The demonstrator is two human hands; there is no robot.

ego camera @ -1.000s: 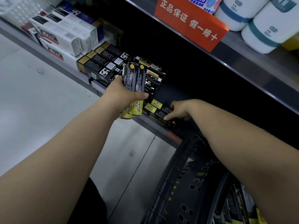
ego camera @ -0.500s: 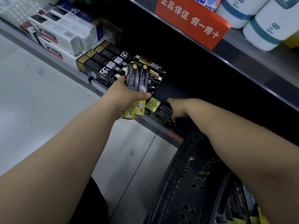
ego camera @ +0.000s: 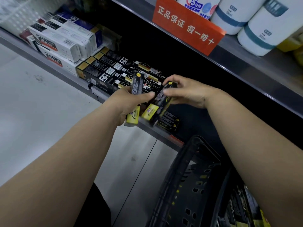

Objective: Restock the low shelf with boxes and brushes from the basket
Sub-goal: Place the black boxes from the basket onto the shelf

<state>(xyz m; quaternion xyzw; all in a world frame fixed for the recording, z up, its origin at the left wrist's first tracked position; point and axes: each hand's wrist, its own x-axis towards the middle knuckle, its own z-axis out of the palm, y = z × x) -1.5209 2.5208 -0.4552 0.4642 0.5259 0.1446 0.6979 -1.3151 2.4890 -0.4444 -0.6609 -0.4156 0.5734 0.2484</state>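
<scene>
My left hand [ego camera: 129,102] grips one upright black-and-yellow box [ego camera: 135,89] in front of the low shelf [ego camera: 49,63]. Just to its right, my right hand [ego camera: 188,90] pinches a second black-and-yellow box [ego camera: 161,102], tilted and blurred, above the shelf's front edge. One more box of the same kind [ego camera: 168,121] lies flat on the shelf under my right hand. The black plastic basket [ego camera: 185,185] stands low right below the shelf, with dark packs partly visible inside.
Rows of black boxes [ego camera: 105,68] and white boxes [ego camera: 60,45] fill the shelf to the left. The shelf's dark back right part lies behind my right hand. An orange sign [ego camera: 186,28] and white bottles [ego camera: 262,30] are on the shelf above. Pale floor lies at left.
My right hand left the box lying on the shelf and took one of the two boxes from my left hand. My left hand now holds a single box.
</scene>
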